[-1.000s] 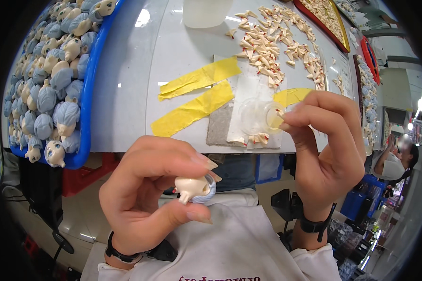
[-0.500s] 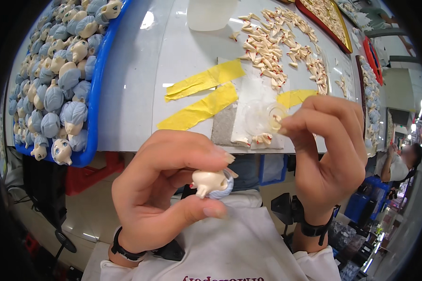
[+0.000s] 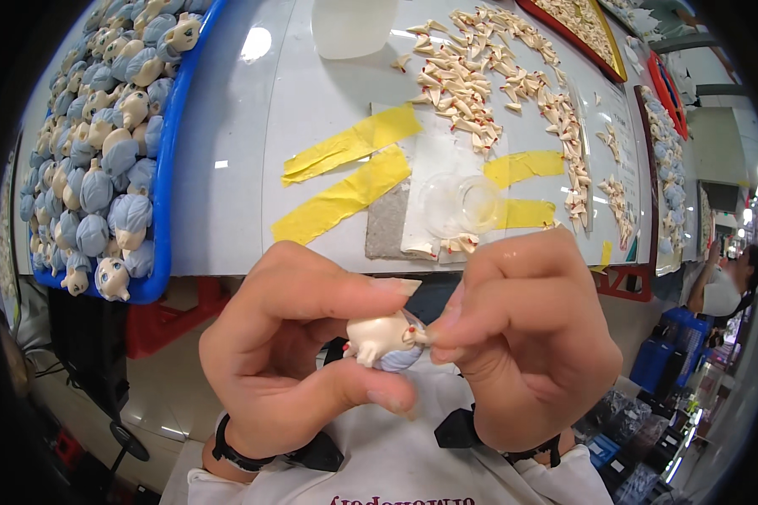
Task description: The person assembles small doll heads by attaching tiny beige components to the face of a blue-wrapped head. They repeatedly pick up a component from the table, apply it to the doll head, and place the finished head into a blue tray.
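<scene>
Between the thumb and index finger of my left hand (image 3: 278, 345) is a small doll head (image 3: 379, 338), cream-coloured with blue-grey moulded hair. A small red-tipped pointed piece (image 3: 343, 347) shows at its left side. My right hand (image 3: 535, 337) pinches another small cream pointed piece (image 3: 414, 334) with a red tip, like an ear, against the head's right side. Whether that piece sits in the head's hole cannot be made out. Just beyond my hands, on a white sheet (image 3: 425, 181), stands a small clear round dish (image 3: 472, 206), with a few pointed pieces (image 3: 459, 243) by its near edge.
A blue tray (image 3: 165, 181) full of similar doll heads stands on the left. Loose pointed pieces (image 3: 459, 88) are heaped across the far right of the table (image 3: 244, 151). Yellow tape strips (image 3: 345, 195) and a translucent container (image 3: 354, 29) lie ahead. Another person (image 3: 720, 282) is at far right.
My right hand has come from the clear dish down and left to the doll head, bringing a small pointed piece against it. My left hand keeps its hold on the head.
</scene>
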`<state>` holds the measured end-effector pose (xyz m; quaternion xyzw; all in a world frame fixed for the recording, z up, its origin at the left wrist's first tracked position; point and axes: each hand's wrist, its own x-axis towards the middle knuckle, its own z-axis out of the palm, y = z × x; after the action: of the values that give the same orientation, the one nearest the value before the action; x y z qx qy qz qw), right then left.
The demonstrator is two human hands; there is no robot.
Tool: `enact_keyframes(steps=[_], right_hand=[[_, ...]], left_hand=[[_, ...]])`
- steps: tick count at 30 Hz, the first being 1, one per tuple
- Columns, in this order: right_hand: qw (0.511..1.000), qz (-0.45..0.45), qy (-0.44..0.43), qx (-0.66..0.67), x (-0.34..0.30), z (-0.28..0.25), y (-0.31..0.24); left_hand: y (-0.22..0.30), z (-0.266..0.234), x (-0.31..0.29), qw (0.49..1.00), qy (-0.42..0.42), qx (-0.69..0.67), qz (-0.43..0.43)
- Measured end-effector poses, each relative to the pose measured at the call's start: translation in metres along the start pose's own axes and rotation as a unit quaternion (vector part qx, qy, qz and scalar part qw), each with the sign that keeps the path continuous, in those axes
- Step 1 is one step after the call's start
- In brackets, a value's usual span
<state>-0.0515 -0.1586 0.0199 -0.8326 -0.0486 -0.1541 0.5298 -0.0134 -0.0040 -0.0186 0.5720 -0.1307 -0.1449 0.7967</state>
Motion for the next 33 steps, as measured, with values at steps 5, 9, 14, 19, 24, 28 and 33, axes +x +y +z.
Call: enact_keyframes(steps=[5, 9, 14, 19, 24, 28, 33], right_hand=[[0.998, -0.040, 0.017, -0.043, 0.002, 0.003, 0.002], [0.996, -0.065, 0.031, -0.061, 0.003, 0.002, 0.004], [0.995, -0.071, 0.000, -0.065, 0.004, -0.005, 0.006], [0.971, 0.136, -0.029, 0.194, -0.005, -0.011, -0.006], [0.977, 0.157, -0.097, 0.111, -0.003, -0.046, -0.002], [0.948, 0.203, 0.178, -0.169, -0.004, -0.166, 0.038], [0.800, 0.275, 0.051, -0.531, -0.055, -0.294, 0.089]], left_hand=[[0.000, -0.003, -0.004, 0.999, -0.002, 0.031, -0.006], [0.002, 0.000, -0.004, 0.999, 0.002, 0.040, 0.001], [0.002, -0.001, -0.002, 0.990, -0.012, 0.118, 0.072], [0.005, 0.004, 0.004, 0.932, -0.027, 0.280, 0.230], [0.011, 0.021, 0.008, 0.861, -0.086, 0.408, 0.291], [0.038, -0.021, 0.002, 0.809, 0.012, 0.516, 0.280], [0.048, -0.051, 0.011, 0.782, 0.076, 0.572, 0.237]])
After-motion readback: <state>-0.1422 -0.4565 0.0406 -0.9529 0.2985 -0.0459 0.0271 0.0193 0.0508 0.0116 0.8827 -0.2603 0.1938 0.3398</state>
